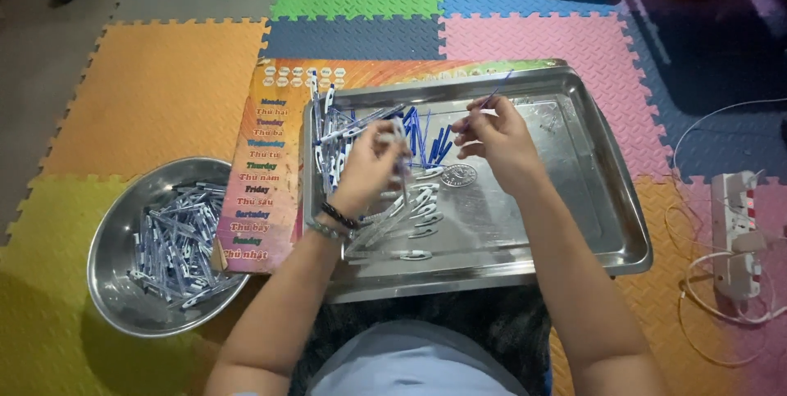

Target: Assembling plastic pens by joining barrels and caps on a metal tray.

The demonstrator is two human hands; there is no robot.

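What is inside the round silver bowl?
The round silver bowl holds a heap of white and blue pens. They cover much of the bottom, so anything under the heap cannot be seen.

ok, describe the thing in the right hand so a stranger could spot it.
Start at the big rectangular steel tray on the coloured foam mats. Over its far middle, the right hand pinches a thin blue pen refill, angled up toward the tray's far rim. Unlike the loose refills lying nearby, it is lifted.

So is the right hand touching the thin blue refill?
Touching. The head view shows the right hand pinching the refill between its fingertips, with the rest sticking up and out above the tray.
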